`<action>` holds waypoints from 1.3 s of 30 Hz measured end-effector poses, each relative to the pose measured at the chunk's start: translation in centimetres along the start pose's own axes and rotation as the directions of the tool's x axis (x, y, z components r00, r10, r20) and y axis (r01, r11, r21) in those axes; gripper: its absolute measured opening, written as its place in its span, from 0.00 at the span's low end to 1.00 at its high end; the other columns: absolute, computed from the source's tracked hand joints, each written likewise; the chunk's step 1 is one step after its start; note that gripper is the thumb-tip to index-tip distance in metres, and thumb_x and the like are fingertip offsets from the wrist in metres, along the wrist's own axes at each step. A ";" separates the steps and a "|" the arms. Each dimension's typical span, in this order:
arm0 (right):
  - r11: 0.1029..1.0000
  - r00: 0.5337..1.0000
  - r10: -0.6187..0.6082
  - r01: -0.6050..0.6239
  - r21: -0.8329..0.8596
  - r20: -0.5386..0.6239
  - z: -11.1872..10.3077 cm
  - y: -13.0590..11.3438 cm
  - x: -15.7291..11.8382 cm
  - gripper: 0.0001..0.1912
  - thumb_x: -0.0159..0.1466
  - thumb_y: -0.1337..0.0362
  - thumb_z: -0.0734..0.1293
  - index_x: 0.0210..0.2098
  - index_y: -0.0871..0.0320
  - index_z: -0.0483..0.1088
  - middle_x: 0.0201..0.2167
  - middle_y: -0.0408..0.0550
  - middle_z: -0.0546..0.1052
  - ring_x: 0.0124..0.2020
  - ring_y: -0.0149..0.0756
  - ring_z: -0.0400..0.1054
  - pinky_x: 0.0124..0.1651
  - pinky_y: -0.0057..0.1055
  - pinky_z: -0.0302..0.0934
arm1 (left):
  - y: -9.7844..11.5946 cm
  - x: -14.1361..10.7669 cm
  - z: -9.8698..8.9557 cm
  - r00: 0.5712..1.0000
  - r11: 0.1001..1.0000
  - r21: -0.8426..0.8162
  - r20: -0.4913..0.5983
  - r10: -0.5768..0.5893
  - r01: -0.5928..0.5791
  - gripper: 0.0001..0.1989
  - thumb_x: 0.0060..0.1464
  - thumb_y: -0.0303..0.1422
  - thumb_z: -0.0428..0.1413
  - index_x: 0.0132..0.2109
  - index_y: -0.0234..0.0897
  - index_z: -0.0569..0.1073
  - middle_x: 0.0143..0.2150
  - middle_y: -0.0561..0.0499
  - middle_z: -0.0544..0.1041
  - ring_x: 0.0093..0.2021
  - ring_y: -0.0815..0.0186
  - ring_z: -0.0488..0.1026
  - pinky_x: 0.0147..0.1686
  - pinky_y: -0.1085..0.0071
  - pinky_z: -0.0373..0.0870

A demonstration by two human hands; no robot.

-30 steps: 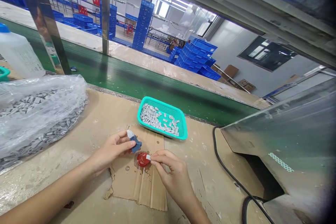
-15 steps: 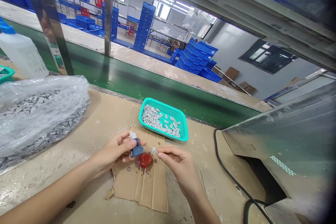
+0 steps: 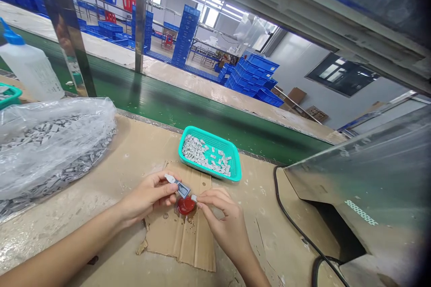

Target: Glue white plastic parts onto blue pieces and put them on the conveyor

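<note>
My left hand (image 3: pixel 156 195) is closed on a small blue-grey plastic part (image 3: pixel 182 189) with a rectangular recess facing up. A light grey plastic piece (image 3: pixel 170 178) sticks out at its upper left, in the same grip. Between thumb and fingertips, my right hand (image 3: pixel 220 210) pinches a small whitish plastic piece (image 3: pixel 194 198), close to the right end of the blue-grey part. Just beneath both hands is a round red dish (image 3: pixel 186 207), partly covered by the held parts. It rests on a piece of cardboard (image 3: pixel 182 244).
A turquoise basket (image 3: pixel 239 161) of small light grey pieces stands beyond the hands. At left lie a clear plastic bag (image 3: pixel 84 143) full of grey parts and a white bottle (image 3: pixel 32 69) with a blue cap. A black cable (image 3: pixel 292 219) runs beside a metal housing (image 3: pixel 380 175) at right.
The blue-grey part has turned in my left hand, so its recess now faces up. My right hand has moved slightly left and down, bringing its piece nearer to that part.
</note>
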State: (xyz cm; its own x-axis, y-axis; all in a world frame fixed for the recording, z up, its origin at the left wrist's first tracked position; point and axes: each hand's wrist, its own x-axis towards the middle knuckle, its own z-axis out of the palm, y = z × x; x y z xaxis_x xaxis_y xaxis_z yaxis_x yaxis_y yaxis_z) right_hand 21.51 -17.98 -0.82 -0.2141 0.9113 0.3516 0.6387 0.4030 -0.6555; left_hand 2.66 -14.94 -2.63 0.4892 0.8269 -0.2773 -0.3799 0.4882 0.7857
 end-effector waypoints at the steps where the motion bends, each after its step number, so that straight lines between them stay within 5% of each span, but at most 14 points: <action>1: 1.000 1.000 0.011 -0.011 0.030 0.002 -0.1 0.0 0.0 0.06 0.56 0.71 0.64 0.27 0.56 0.73 0.27 0.47 0.74 0.33 0.38 0.67 0.36 0.36 0.62 | 0.0 0.0 0.0 0.999 0.995 0.081 0.007 0.053 -0.053 0.13 0.44 0.37 0.58 0.33 0.34 0.66 0.22 0.57 0.67 0.21 0.77 0.62 0.24 0.80 0.60; 6: 0.918 0.968 0.248 -0.228 0.325 -0.022 -0.4 0.0 0.3 0.03 0.53 0.68 0.67 0.26 0.56 0.74 0.28 0.47 0.75 0.34 0.37 0.68 0.38 0.34 0.63 | 0.1 0.1 0.2 0.956 0.887 0.361 0.051 0.288 -0.287 0.12 0.48 0.40 0.53 0.31 0.34 0.63 0.26 0.55 0.66 0.26 0.72 0.64 0.28 0.75 0.61; 10: 0.715 0.904 0.417 -0.392 0.578 0.097 -0.5 -0.5 0.8 0.02 0.51 0.66 0.69 0.26 0.57 0.74 0.29 0.47 0.76 0.33 0.35 0.69 0.36 0.29 0.64 | -0.3 0.1 0.5 0.972 0.933 0.273 0.083 0.221 -0.235 0.10 0.47 0.34 0.56 0.33 0.35 0.63 0.28 0.55 0.68 0.27 0.72 0.66 0.28 0.74 0.62; 13: 0.647 0.882 0.448 -0.432 0.628 0.145 -0.6 -0.9 0.9 0.05 0.50 0.65 0.70 0.27 0.58 0.74 0.29 0.46 0.76 0.33 0.34 0.69 0.37 0.29 0.64 | -0.6 -0.1 0.6 0.980 0.935 0.300 0.111 0.166 -0.192 0.11 0.44 0.33 0.57 0.36 0.35 0.66 0.31 0.52 0.72 0.29 0.68 0.70 0.27 0.74 0.63; 17: 0.717 0.858 0.513 -0.415 0.559 -0.021 -1.3 1.3 0.0 0.09 0.48 0.61 0.71 0.28 0.57 0.73 0.31 0.45 0.76 0.36 0.35 0.68 0.41 0.30 0.63 | -0.5 -0.2 0.6 0.980 0.903 0.383 0.065 0.187 -0.197 0.10 0.44 0.33 0.58 0.35 0.35 0.69 0.34 0.50 0.73 0.35 0.66 0.70 0.34 0.72 0.65; 22: 0.709 0.733 0.666 -0.562 0.427 -0.142 -4.9 8.2 -2.6 0.11 0.51 0.59 0.68 0.29 0.61 0.71 0.27 0.45 0.74 0.30 0.32 0.67 0.36 0.28 0.63 | -0.5 -0.2 0.6 0.980 0.884 0.431 0.007 0.198 -0.182 0.10 0.44 0.35 0.58 0.35 0.36 0.70 0.33 0.52 0.72 0.32 0.69 0.69 0.34 0.75 0.67; 28: 0.570 0.583 0.805 -0.811 0.133 0.111 -9.7 12.5 -2.1 0.08 0.60 0.68 0.63 0.26 0.65 0.66 0.20 0.38 0.68 0.21 0.23 0.63 0.26 0.24 0.62 | -1.2 -0.1 0.0 0.981 0.878 0.446 -0.001 0.194 -0.174 0.10 0.44 0.36 0.58 0.34 0.37 0.70 0.31 0.53 0.72 0.30 0.71 0.68 0.32 0.78 0.67; 33: 0.521 0.469 0.825 -0.847 -0.103 0.316 -10.9 13.4 1.0 0.09 0.62 0.66 0.62 0.28 0.65 0.66 0.23 0.40 0.70 0.22 0.24 0.65 0.26 0.24 0.63 | -0.9 -0.1 0.1 0.988 0.882 0.455 -0.032 0.152 -0.121 0.12 0.43 0.38 0.59 0.35 0.37 0.70 0.31 0.52 0.72 0.32 0.69 0.69 0.33 0.77 0.67; 36: 0.547 0.475 0.825 -0.808 -0.219 0.305 -11.4 13.7 2.5 0.09 0.62 0.65 0.61 0.30 0.65 0.67 0.24 0.41 0.70 0.22 0.24 0.65 0.26 0.24 0.64 | -0.7 -0.3 0.4 0.983 0.895 0.429 -0.070 0.169 -0.123 0.12 0.42 0.38 0.59 0.34 0.37 0.71 0.32 0.53 0.72 0.31 0.69 0.69 0.33 0.77 0.68; 39: 0.630 0.602 0.775 -0.713 -0.308 0.193 -11.7 13.0 3.7 0.09 0.62 0.64 0.61 0.31 0.65 0.67 0.27 0.42 0.71 0.26 0.26 0.66 0.29 0.27 0.64 | -0.6 -0.5 0.6 0.980 0.898 0.424 -0.096 0.175 -0.119 0.11 0.42 0.38 0.59 0.34 0.38 0.71 0.30 0.54 0.72 0.30 0.70 0.69 0.33 0.78 0.68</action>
State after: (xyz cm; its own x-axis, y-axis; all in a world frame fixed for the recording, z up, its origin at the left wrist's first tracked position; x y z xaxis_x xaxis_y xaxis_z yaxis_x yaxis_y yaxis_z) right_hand 37.74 -10.37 -0.24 0.2233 0.8771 -0.4252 0.7829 -0.4213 -0.4579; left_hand 3.17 -15.83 -2.66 0.3371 0.9226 -0.1875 -0.0668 0.2220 0.9727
